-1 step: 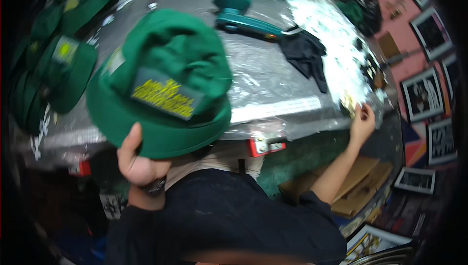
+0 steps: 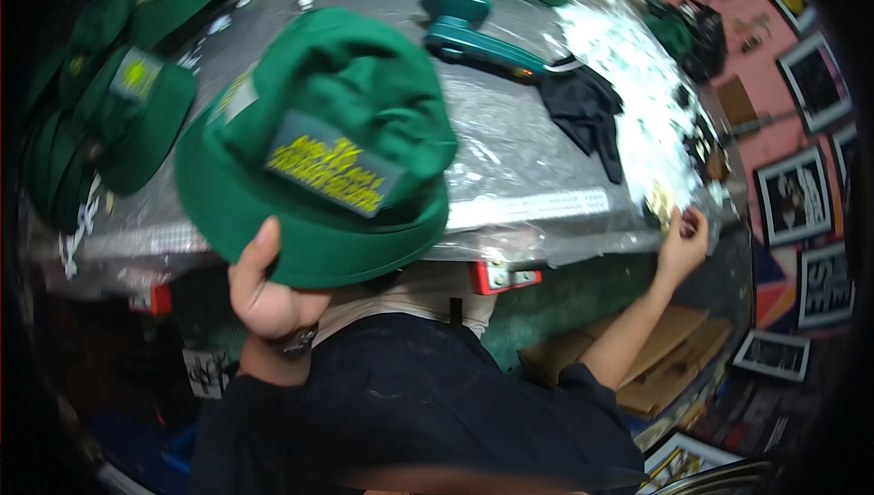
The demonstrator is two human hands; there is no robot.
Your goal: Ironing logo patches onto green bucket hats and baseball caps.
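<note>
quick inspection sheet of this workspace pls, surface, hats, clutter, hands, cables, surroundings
Surface: table covered by a clear, wrinkled plastic sheet.
Job's things: green hat held up, dark patch with yellow lettering on its front; more green hats at left.
Clutter: teal handheld tool, black cloth, overexposed pale material at right.
Hands: left hand holds the brim, thumb on top; right hand at the table's right edge, grip unclear.
Cables: white cable at the tool's end.
Surroundings: framed pictures, flattened cardboard.
</note>
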